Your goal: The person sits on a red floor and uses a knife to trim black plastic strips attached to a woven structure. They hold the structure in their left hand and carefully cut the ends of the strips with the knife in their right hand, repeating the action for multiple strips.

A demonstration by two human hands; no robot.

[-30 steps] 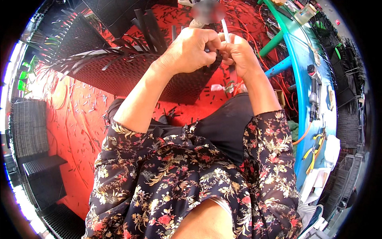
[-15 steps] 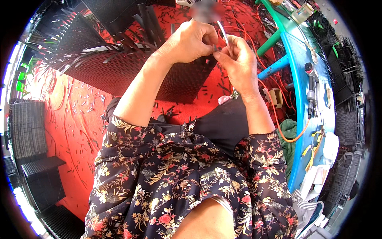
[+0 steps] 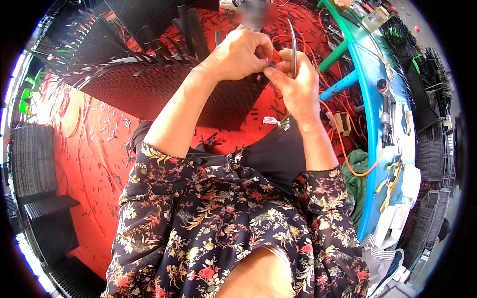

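A strip (image 3: 293,44) is held upright in the right hand (image 3: 300,85), just beside the weave's (image 3: 144,94) right end.
The strip is pinched by curled right fingers; the left hand's (image 3: 242,55) thumb and fingers are nearly closed, though what is gripped cannot be told. The strip seems light, springy and slick, probably best held close to the weave. Dark scraps are strewn over the red floor (image 3: 84,164); a tool (image 3: 385,119) is laid near the tabletop's (image 3: 370,198) left edge; dark panels (image 3: 34,154) are stacked farther off.
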